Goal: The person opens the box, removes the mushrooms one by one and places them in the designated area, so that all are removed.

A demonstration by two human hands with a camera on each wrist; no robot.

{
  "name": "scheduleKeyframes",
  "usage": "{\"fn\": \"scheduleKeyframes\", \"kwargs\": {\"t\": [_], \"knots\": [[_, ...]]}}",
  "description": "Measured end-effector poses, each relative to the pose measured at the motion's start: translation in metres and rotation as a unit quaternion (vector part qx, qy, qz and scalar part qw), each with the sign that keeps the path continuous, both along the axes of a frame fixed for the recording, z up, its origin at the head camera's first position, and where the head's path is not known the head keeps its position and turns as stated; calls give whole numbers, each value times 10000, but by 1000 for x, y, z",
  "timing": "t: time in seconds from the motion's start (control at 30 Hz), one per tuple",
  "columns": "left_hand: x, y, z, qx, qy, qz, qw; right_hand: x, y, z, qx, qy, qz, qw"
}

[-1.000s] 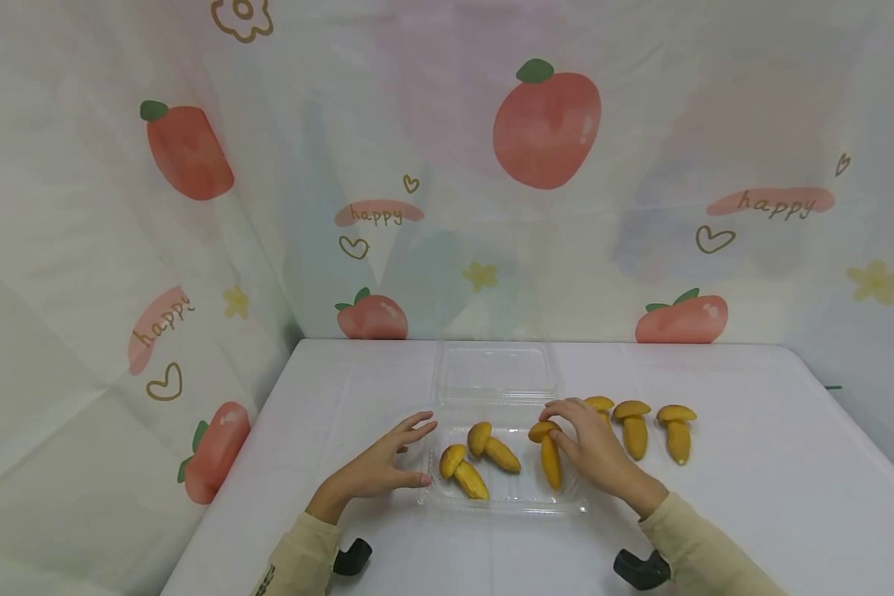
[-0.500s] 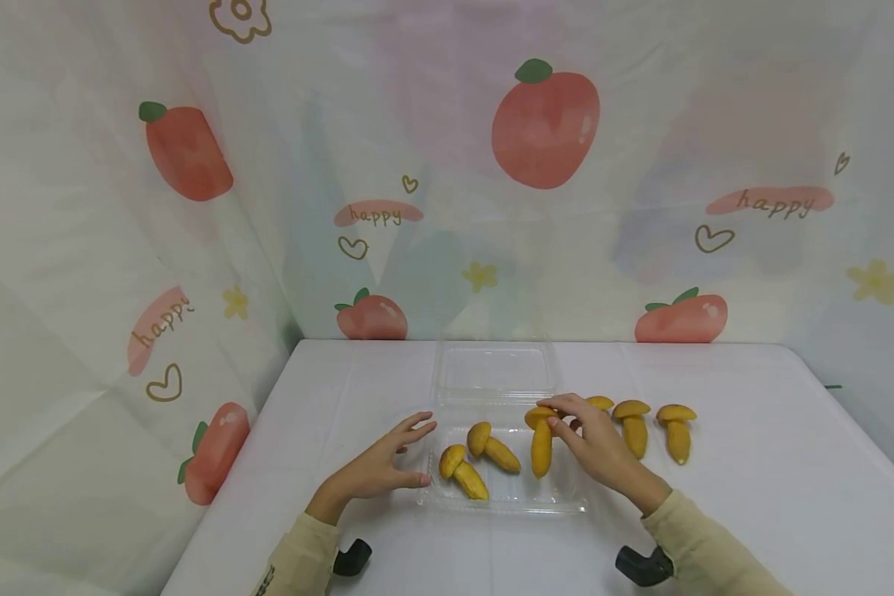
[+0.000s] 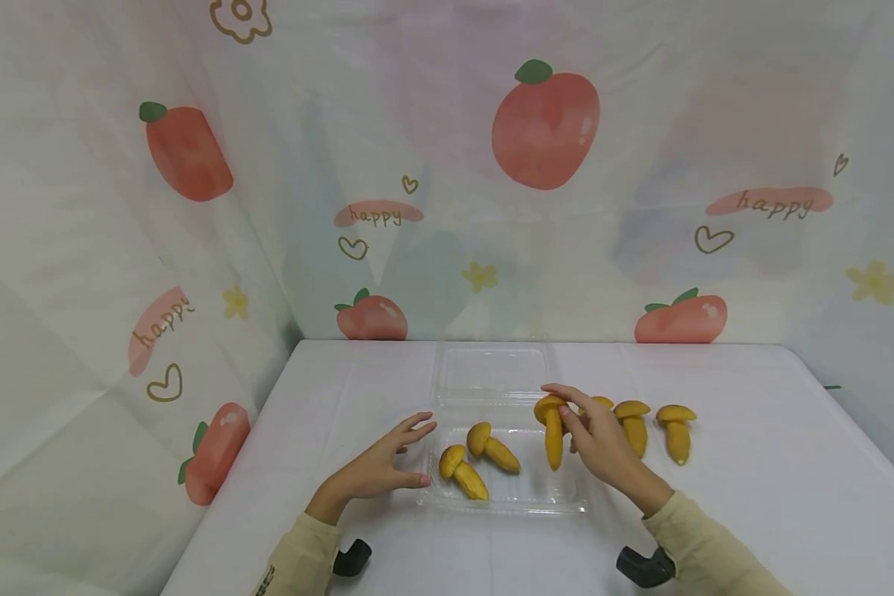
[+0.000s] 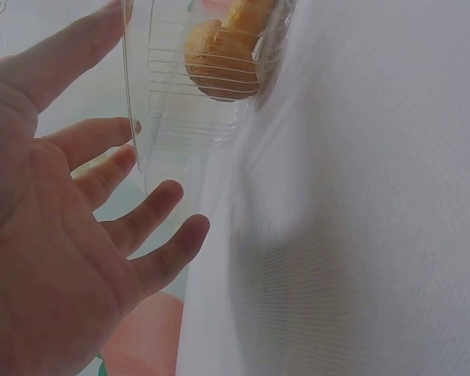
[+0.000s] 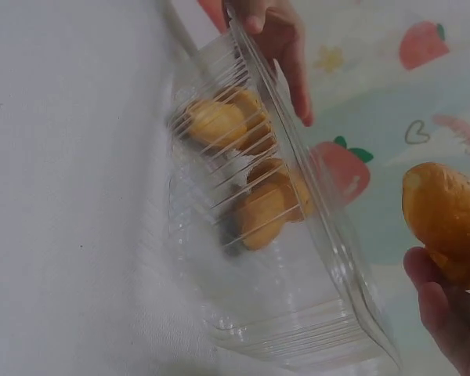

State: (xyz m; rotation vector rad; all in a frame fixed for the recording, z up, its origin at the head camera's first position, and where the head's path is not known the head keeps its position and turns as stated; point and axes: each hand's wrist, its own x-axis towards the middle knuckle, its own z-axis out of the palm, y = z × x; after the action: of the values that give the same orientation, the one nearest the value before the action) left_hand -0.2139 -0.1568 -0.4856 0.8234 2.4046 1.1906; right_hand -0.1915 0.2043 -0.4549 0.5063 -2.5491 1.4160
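Note:
In the head view my right hand (image 3: 603, 443) pinches a yellow mushroom (image 3: 554, 440) at the cap and upper stem. It hangs stem down over the right part of a clear plastic clamshell box (image 3: 532, 507), raised above the rim in the right wrist view. Two more mushrooms, one at the front left (image 3: 465, 473) and one behind it (image 3: 495, 449), lie inside the box. My left hand (image 3: 376, 463) is at the box's left side, its fingers spread and thumb tip at the rim. In the left wrist view its palm holds nothing.
The box's lid (image 3: 496, 372) is folded back towards the wall. Right of the box several mushrooms lie in a row on the white table (image 3: 775, 497), including a rightmost one (image 3: 675, 434); my right hand partly hides the nearest. A printed cloth (image 3: 447, 124) hangs behind.
My right hand has lifted the mushroom from low in the box to above it, first slightly left, then back right. The left hand and the other mushrooms have stayed put.

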Motion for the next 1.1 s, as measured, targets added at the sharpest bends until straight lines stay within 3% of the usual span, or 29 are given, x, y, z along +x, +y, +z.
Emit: {"fn": "scheduleKeyframes", "kwargs": {"t": [0.3,0.47,0.6,0.83,1.1], "knots": [[-1,0,-1,21,10,6,10000,-2,1,3,-909,-484,927,9904],[-1,0,0,14,2,22,10000,-1,2,3,-947,-273,1077,9893],[0,-1,0,23,-13,16,10000,-1,5,3,-898,-79,1083,9900],[0,-1,0,42,-34,24,10000,-2,12,4,-632,298,715,9950],[0,-1,0,69,1,-24,10000,-1,25,5,-511,175,701,9961]]}}
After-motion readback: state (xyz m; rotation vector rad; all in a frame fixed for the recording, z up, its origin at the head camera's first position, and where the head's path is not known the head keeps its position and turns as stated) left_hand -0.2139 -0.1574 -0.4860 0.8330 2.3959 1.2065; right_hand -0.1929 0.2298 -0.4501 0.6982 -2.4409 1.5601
